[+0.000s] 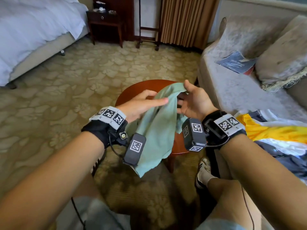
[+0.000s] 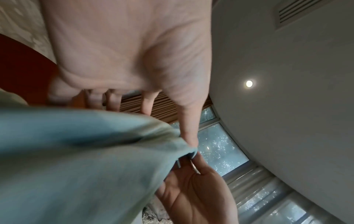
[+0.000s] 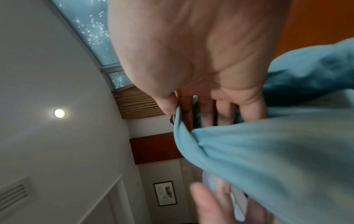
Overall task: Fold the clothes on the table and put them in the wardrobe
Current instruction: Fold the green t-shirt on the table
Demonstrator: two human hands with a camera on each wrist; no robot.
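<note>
I hold a pale green garment in the air above a small round wooden table. It hangs down in a loose bunch toward my knees. My right hand pinches its top edge under the thumb, with the other fingers fairly straight; the right wrist view shows this pinch on the garment. My left hand is at the upper left of the cloth, its thumb lying over the front and its fingers behind. In the left wrist view that thumb touches the garment edge.
A pile of yellow, white and dark clothes lies on the grey sofa to my right, near a blue booklet and a cushion. A bed, a dark nightstand and a luggage rack stand across the carpet.
</note>
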